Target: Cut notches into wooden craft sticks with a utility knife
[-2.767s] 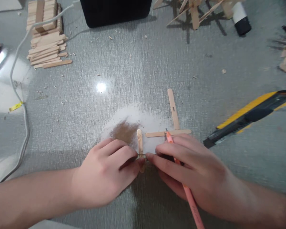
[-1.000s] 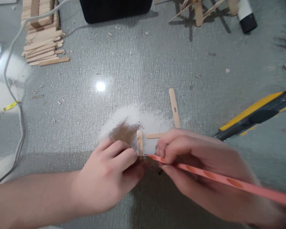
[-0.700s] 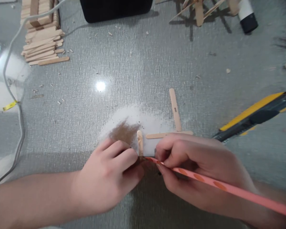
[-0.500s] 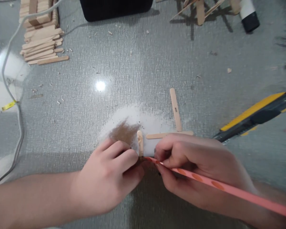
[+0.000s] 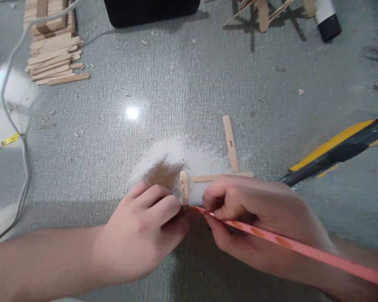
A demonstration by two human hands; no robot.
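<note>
A hand could slide over the middle of the shiny grey tabletop (image 5: 170, 88), past small pale wood bits (image 5: 301, 91). A big black box-shaped thing (image 5: 154, 10) blocks the back; a pile of flat tan wooden sticks (image 5: 55, 52) blocks the far left. A yellow and black plastic cutter (image 5: 337, 147) blocks the right side. A pink pencil with orange spots (image 5: 318, 254) bars the gap between the left hand (image 5: 145, 233) and right hand (image 5: 267, 214).

Shiny grey, streaky-textured tabletop (image 5: 164, 96) fills the view, with a small round white light reflection (image 5: 132, 113) glaring left of centre.
</note>
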